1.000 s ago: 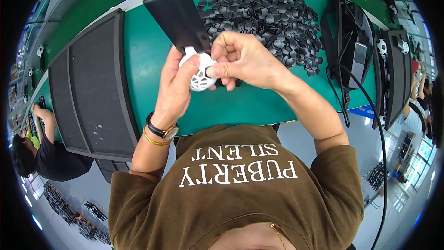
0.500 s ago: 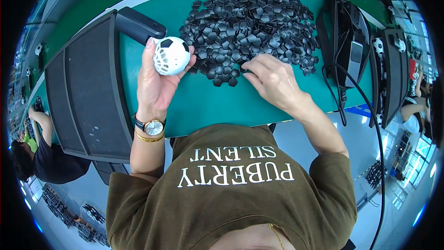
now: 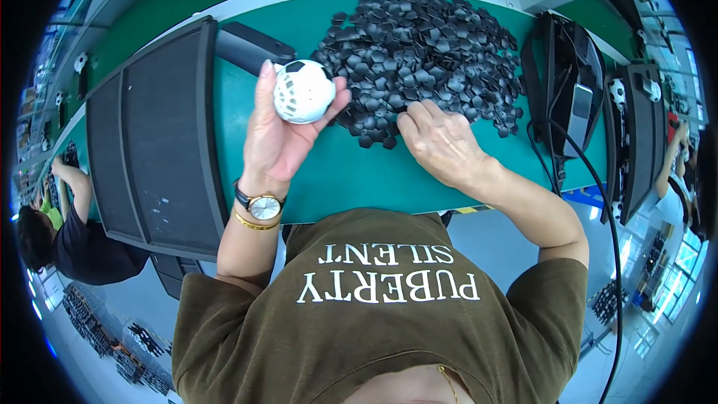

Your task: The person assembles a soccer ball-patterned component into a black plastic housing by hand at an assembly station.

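Note:
My left hand (image 3: 275, 142), palm up, is closed around a small white ball (image 3: 305, 97) with a soccer pattern. Slots pierce one side of the ball, and black pentagons show near its top. At the near edge of a big heap of black pentagon pieces (image 3: 426, 52), my right hand (image 3: 447, 146) has its fingers curled down and pressed together. Its fingertips touch the heap; whatever they hold is hidden.
Left of my left hand stands a black divided tray (image 3: 161, 135), beside a dark oblong device (image 3: 254, 46). On the right lie a black bag (image 3: 561, 60) and a phone-like device (image 3: 581, 101) with a cable (image 3: 609, 202). Another person (image 3: 82, 239) sits far left.
The whole view has shifted slightly. My right hand's fingers have curled in further against the heap's edge. In my left hand the ball has turned a little.

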`<act>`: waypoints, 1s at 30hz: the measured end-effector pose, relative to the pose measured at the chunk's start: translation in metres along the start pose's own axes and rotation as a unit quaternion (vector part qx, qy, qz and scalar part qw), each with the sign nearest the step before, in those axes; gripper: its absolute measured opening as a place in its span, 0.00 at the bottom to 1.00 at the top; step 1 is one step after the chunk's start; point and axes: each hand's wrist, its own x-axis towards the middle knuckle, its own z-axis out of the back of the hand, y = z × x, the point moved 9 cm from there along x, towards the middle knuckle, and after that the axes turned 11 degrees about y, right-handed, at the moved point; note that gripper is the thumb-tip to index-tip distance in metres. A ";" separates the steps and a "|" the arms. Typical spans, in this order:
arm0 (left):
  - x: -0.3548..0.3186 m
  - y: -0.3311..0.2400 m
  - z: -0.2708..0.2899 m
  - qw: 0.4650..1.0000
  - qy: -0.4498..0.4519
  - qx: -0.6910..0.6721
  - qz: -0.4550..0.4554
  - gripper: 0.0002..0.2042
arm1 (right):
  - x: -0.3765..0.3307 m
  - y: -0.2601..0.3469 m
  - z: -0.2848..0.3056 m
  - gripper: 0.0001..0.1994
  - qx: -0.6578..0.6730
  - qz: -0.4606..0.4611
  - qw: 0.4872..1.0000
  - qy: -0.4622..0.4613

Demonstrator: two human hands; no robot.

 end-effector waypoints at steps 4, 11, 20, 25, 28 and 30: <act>0.004 0.003 -0.019 0.999 0.010 -0.038 0.002 0.24 | 0.002 -0.009 0.003 0.04 0.046 0.008 0.999 -0.009; 0.007 0.005 -0.038 0.998 0.002 -0.057 -0.021 0.24 | 0.018 -0.017 0.055 0.05 0.522 -0.010 0.840 -0.151; 0.006 0.011 -0.049 0.997 0.042 0.060 -0.014 0.21 | 0.040 -0.019 0.071 0.07 0.595 -0.008 0.792 -0.138; 0.005 0.008 -0.046 0.993 0.040 0.105 -0.027 0.20 | 0.046 -0.020 0.074 0.08 0.572 0.014 0.812 -0.111; 0.005 0.007 -0.043 0.991 0.050 0.119 -0.028 0.19 | 0.047 -0.019 0.073 0.08 0.568 0.014 0.816 -0.101; 0.004 0.008 -0.040 0.989 0.063 0.133 -0.029 0.19 | 0.047 -0.019 0.071 0.08 0.578 0.002 0.811 -0.092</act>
